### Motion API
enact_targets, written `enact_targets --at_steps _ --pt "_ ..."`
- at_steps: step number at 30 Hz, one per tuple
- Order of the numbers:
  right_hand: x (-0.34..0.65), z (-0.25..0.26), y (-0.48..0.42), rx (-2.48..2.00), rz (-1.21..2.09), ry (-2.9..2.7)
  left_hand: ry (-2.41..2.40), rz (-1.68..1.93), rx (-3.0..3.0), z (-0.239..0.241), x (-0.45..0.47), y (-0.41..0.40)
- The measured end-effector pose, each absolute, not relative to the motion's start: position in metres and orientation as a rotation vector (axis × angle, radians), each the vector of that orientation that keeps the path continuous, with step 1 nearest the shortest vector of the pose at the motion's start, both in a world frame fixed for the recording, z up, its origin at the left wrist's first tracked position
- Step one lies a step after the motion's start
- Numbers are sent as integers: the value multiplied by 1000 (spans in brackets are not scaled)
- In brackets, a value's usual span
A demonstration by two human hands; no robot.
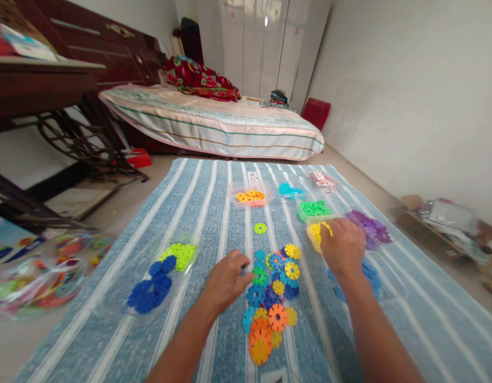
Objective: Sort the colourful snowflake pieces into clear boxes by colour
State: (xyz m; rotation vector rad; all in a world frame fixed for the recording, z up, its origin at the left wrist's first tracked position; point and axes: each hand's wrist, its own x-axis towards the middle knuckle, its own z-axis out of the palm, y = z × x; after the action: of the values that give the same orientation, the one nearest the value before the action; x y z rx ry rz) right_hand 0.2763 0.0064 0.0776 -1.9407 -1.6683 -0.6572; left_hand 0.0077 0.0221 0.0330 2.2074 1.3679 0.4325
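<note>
On the blue striped cloth [214,213], a mixed pile of slotted discs [272,296] is lying between the hands, its long axis running away from the person and leaning slightly right at the far end. The discs are lying mostly flat, overlapping. The right hand [344,244] is reaching over the yellow tray [314,246], pinching a yellow disc [328,227] that is tilting up nearly edge-on; the grip is partly hidden. The left hand [229,276] is resting open beside the pile, thumb and fingers apart, near a green disc [260,276]; can't tell if touching. A lone lime disc [260,228] is lying flat beyond the pile.

Containers: the left clear tray [176,276] is holding lime and dark-blue discs; the far clear tray [270,192] is holding orange ones. Beyond the yellow tray, the green tray [316,217] is holding green discs. To the right, purple discs [368,226] are filling another tray, and blue discs [371,279] are lying in one partly hidden by the right forearm.
</note>
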Motion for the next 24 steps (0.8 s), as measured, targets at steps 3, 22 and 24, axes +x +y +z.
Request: enact_targets --at_steps 3,22,24 --pt "260 67 -15 -1836 -332 -1969 1355 432 2217 34 8 22" --pt "239 47 -23 -1725 -478 -2067 1323 432 2197 30 5 26" --pt "253 61 -14 -1760 -647 -1934 1324 427 2195 31 5 26"
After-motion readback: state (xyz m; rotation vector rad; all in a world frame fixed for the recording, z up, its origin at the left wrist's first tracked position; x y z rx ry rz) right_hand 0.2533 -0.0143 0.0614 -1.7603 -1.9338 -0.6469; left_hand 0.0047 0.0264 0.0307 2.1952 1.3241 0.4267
